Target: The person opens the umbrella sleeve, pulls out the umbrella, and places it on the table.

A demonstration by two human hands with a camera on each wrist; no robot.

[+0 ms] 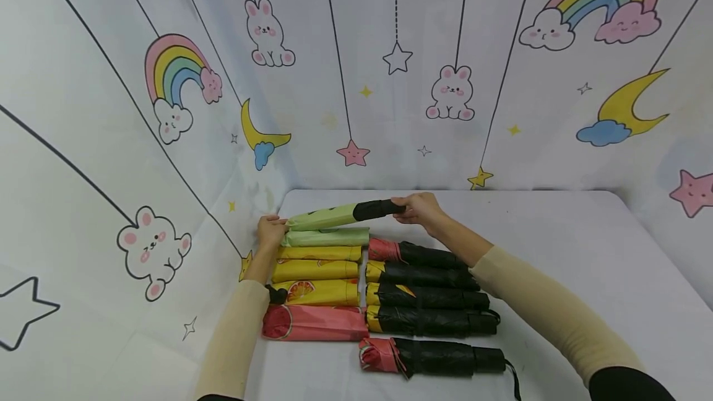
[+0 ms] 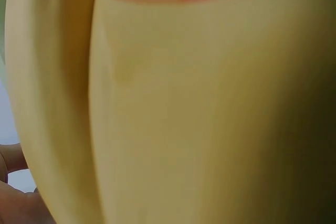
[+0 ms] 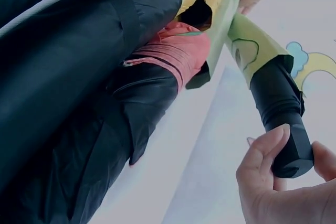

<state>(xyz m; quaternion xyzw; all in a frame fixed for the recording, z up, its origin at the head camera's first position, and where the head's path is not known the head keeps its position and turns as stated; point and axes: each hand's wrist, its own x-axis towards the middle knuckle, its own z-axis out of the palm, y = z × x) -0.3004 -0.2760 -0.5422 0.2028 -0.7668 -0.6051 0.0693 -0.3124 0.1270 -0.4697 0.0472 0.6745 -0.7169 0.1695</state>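
Note:
My right hand (image 1: 421, 210) grips the black handle end of a folded umbrella (image 1: 323, 218) with a light green cover. In the right wrist view, thumb and fingers lie around its black handle (image 3: 291, 148). At the umbrella's other end, my left hand (image 1: 271, 232) pinches the green cover. The umbrella slants slightly, handle end higher, above a flat light green sleeve (image 1: 325, 237). Yellow fabric (image 2: 173, 103) fills most of the left wrist view, with part of the hand at its left edge.
Below lie two columns. On the left are several yellow sleeves (image 1: 317, 271) and a pink one (image 1: 323, 323); on the right, several black folded umbrellas (image 1: 426, 296) with yellow or pink ends. The nearest black umbrella (image 1: 434, 356) has a wrist strap. A cartoon-printed backdrop (image 1: 356, 110) surrounds the white table (image 1: 585, 252).

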